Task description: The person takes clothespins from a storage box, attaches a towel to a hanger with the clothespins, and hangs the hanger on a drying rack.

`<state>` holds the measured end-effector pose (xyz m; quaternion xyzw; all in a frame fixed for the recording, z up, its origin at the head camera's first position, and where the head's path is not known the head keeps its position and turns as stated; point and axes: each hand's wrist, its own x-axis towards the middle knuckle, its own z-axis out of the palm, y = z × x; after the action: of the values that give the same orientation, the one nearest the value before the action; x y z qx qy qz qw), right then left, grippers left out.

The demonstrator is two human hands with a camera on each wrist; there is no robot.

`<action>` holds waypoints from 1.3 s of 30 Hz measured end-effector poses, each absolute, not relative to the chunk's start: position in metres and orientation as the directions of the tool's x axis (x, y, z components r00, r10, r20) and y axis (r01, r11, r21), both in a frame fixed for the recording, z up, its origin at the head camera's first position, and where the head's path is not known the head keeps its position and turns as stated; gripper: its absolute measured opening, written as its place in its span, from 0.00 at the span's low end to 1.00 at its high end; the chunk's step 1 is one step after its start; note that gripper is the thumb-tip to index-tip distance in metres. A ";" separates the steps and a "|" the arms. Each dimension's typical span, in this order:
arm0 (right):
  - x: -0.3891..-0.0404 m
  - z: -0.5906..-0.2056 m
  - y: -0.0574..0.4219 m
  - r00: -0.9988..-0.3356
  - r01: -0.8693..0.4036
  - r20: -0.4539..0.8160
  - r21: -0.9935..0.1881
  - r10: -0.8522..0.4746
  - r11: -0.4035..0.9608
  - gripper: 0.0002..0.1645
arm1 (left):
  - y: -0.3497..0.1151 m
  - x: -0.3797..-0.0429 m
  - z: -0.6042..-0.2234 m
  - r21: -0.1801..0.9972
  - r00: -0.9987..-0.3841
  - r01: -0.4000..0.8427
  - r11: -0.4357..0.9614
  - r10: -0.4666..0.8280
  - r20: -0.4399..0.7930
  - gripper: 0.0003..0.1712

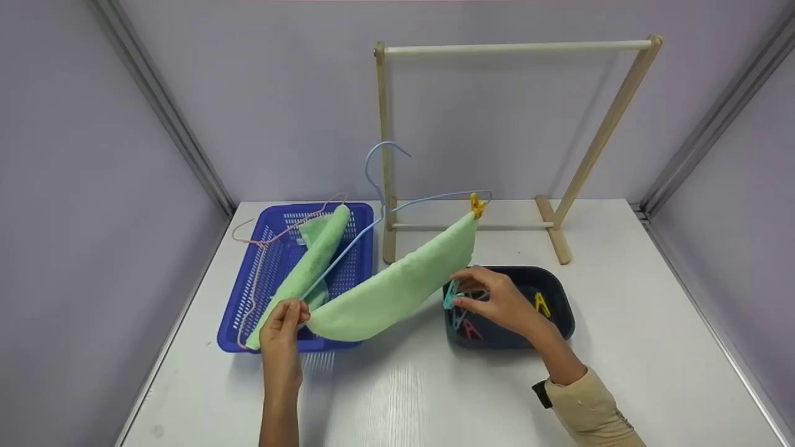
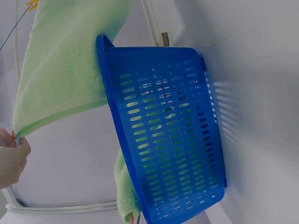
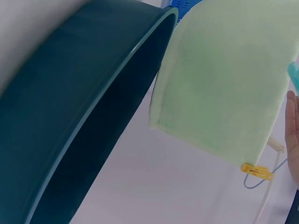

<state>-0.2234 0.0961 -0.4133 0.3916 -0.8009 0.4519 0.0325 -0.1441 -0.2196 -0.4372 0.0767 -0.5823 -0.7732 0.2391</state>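
Observation:
My left hand [image 1: 282, 323] pinches one corner of a light green towel [image 1: 397, 292] together with the lower end of a blue wire hanger [image 1: 351, 245]. A yellow clothespin [image 1: 477, 206] clips the towel's other corner to the hanger's right end, so the towel slants between the two. Above the dark tub, my right hand [image 1: 497, 301] holds a teal clothespin [image 1: 451, 294] between thumb and fingers. In the right wrist view the towel [image 3: 224, 79] hangs beside the tub, the yellow clothespin [image 3: 257, 171] at its corner.
A blue basket [image 1: 227, 329] at left holds another green towel [image 1: 310, 261] and a pink hanger [image 1: 258, 267]. The dark tub [image 1: 568, 310] contains several clothespins, among them a yellow clothespin [image 1: 542, 305] and a red clothespin [image 1: 471, 330]. Behind stands a wooden rack [image 1: 602, 130].

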 end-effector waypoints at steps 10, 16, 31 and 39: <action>-0.223 -0.411 0.091 -0.667 -0.683 0.436 -0.682 -0.604 0.262 0.21 | -0.220 -0.144 -0.438 0.941 -0.876 0.262 -0.215 -0.462 0.138 0.12; -0.223 -0.410 0.087 -0.669 -0.677 0.439 -0.693 -0.600 0.248 0.21 | -0.220 -0.144 -0.438 0.942 -0.873 0.266 -0.205 -0.465 0.145 0.12; -0.221 -0.409 0.077 -0.611 -0.732 0.495 -0.650 -0.617 0.204 0.20 | -0.220 -0.143 -0.438 0.943 -0.872 0.256 -0.213 -0.471 0.130 0.11; -0.220 -0.410 0.074 -0.584 -0.746 0.518 -0.646 -0.625 0.161 0.21 | -0.220 -0.144 -0.437 0.942 -0.875 0.264 -0.209 -0.462 0.142 0.11</action>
<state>-0.2203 0.0737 -0.4096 0.4512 -0.7593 0.4644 0.0652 -0.1435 -0.2203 -0.4369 0.0850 -0.5834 -0.7729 0.2347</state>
